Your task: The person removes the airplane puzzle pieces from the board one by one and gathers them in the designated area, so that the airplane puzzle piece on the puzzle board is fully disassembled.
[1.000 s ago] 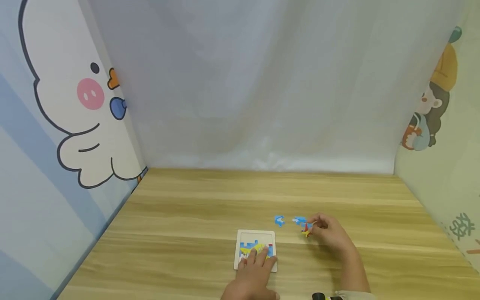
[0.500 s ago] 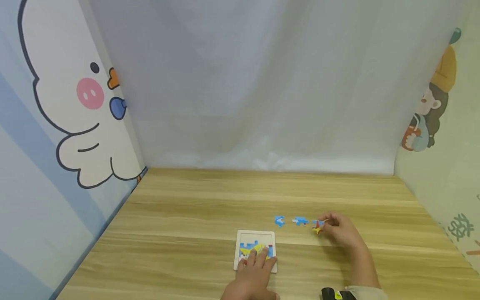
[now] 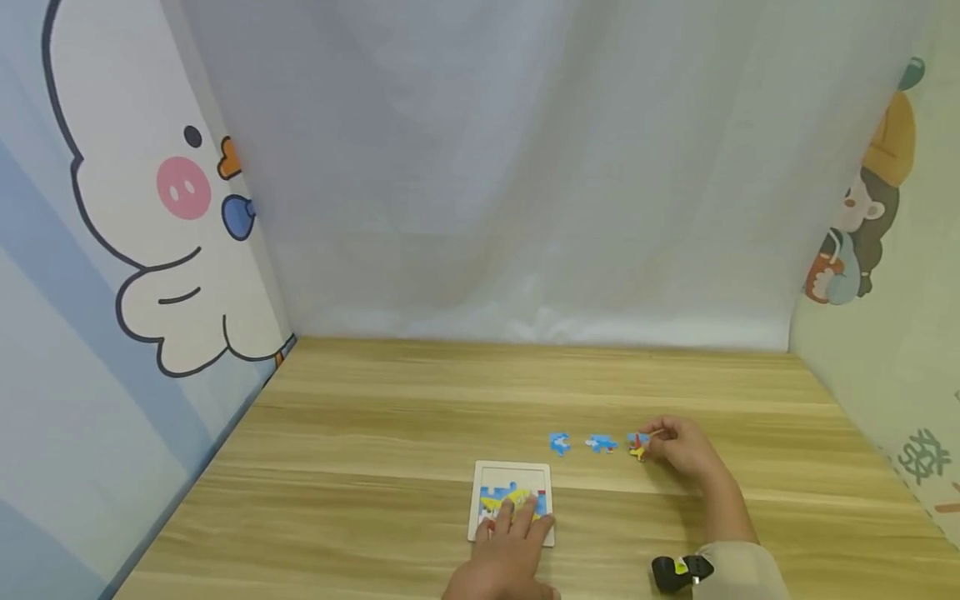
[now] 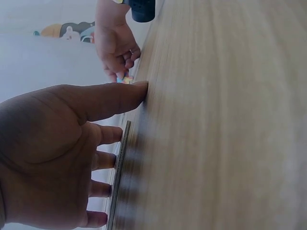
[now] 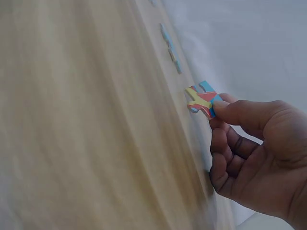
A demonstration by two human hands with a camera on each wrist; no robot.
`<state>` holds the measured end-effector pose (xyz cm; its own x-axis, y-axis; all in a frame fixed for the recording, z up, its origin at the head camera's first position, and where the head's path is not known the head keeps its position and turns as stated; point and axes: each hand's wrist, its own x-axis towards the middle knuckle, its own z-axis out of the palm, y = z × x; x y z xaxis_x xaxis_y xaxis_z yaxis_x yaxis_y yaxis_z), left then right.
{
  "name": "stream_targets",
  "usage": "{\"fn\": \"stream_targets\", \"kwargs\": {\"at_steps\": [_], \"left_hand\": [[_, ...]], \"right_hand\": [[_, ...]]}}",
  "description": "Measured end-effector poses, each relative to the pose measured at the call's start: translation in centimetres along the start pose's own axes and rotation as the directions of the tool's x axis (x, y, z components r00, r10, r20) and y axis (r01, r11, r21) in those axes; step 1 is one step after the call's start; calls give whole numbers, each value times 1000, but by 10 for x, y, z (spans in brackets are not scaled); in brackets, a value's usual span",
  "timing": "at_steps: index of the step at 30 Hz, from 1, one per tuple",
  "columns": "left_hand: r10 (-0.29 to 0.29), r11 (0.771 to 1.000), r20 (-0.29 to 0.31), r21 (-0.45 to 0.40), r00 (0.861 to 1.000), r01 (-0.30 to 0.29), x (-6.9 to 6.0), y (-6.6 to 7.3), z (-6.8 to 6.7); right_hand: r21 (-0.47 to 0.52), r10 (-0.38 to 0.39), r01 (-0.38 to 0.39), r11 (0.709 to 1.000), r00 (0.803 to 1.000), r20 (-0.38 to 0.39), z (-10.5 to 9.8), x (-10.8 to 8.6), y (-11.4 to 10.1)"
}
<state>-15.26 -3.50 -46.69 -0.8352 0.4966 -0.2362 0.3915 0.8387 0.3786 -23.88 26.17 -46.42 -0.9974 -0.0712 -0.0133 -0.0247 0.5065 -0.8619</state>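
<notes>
Puzzle piece (image 5: 202,98): blue, red and yellow; is sitting right of the tray, tilted; contact with table (image 3: 375,433) cannot be told.
Right hand (image 3: 681,448): is pinching that piece between thumb and finger; narrow grip.
Left hand (image 3: 504,550): is spreading straight fingers over the lower puzzle tray (image 3: 513,465), not grasping.
Loose pieces: blue-and-white piece (image 3: 559,442) and red-spotted blue piece (image 3: 601,443) are lying between tray and right hand.
Tray recess: is showing bare wood along its top, above fitted pieces.
Pinch step (judged): is taking up or orienting one piece; placing not yet begun.
Next move (judged): is calling for a firm pinch, carrying to the bare strip, notches aligned, tray braced.
</notes>
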Motion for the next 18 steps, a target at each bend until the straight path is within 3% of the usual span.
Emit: {"fn": "stream_targets", "kwargs": {"at_steps": [6, 15, 18], "left_hand": [[-1, 1000, 21, 0, 1000, 1, 1, 0, 0], [10, 1000, -13, 25, 1000, -10, -2, -2, -2], [18, 1000, -17, -3, 1000, -18, -1, -1, -4]], "right_hand": [[12, 24, -24, 1000, 1000, -18, 3, 4, 5], [-116, 34, -41, 992, 997, -62, 3, 6, 6], [-154, 39, -52, 987, 996, -80, 1, 6, 4]]}}
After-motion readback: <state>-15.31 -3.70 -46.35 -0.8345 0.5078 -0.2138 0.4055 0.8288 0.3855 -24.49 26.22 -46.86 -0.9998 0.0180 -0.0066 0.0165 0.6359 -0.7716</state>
